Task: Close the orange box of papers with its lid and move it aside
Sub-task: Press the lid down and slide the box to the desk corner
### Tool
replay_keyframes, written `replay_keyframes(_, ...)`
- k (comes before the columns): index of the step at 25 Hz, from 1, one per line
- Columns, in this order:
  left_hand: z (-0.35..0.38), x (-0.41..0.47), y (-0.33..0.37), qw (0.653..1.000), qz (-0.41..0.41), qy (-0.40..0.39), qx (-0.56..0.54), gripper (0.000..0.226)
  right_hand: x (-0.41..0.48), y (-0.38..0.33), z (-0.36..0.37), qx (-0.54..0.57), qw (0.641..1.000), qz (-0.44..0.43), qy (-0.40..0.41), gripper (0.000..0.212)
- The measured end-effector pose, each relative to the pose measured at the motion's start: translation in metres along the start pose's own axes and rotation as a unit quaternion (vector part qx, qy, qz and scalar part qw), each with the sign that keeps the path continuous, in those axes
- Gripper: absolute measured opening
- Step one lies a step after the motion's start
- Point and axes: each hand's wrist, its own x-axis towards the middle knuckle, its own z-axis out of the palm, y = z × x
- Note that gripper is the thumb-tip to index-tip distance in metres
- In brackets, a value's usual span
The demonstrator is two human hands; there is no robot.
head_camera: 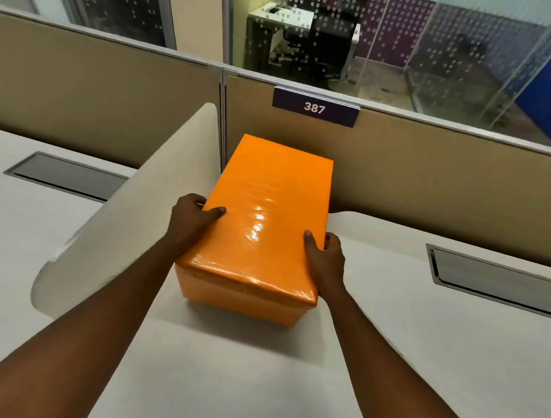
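An orange box [245, 299] stands on the white desk [256, 370], its far end close to the partition. Its glossy orange lid [267, 208] sits on top and covers it fully, so no papers show. My left hand [192, 219] grips the lid's left edge, thumb on top and fingers down the side. On the right edge, my right hand [324, 256] holds the lid the same way. Both hands clasp the box near its front half.
A rounded white side divider [120, 217] rises just left of the box. A beige partition [400, 172] with a purple "387" sign [315, 108] runs behind. Grey cable hatches sit in the desks, one at the left [64, 176] and one at the right [497, 276].
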Motion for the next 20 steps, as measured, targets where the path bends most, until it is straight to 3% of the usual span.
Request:
replay_keyframes(4, -0.011, 0.03, -0.01, 1.0, -0.008, -0.011, 0.001, 0.027, 0.027, -0.01, 0.032, -0.015, 1.0, -0.003, -0.009, 0.057)
replay_keyframes(8, -0.01, 0.046, -0.015, 0.998, -0.01, 0.0, 0.067, 0.036, 0.041, -0.009, 0.052, -0.019, 1.0, -0.006, -0.009, 0.056)
replay_keyframes(11, -0.005, 0.048, -0.015, 0.991, 0.022, 0.04, 0.123, 0.03, 0.046, -0.009, 0.063, -0.013, 1.0, -0.005, -0.005, 0.056)
replay_keyframes(13, 0.002, 0.042, -0.013, 0.984, 0.054, 0.062, 0.156, 0.048, 0.047, -0.012, 0.072, -0.013, 1.0, -0.002, -0.005, 0.056)
replay_keyframes(17, 0.032, 0.024, -0.008, 0.968, 0.149, -0.004, 0.2, 0.044, 0.046, -0.02, 0.093, -0.018, 1.0, -0.003, -0.008, 0.056)
replay_keyframes(20, 0.043, 0.018, -0.015, 0.952, 0.166, -0.041, 0.254, 0.046, 0.044, -0.026, 0.1, -0.029, 1.0, 0.004, -0.003, 0.056)
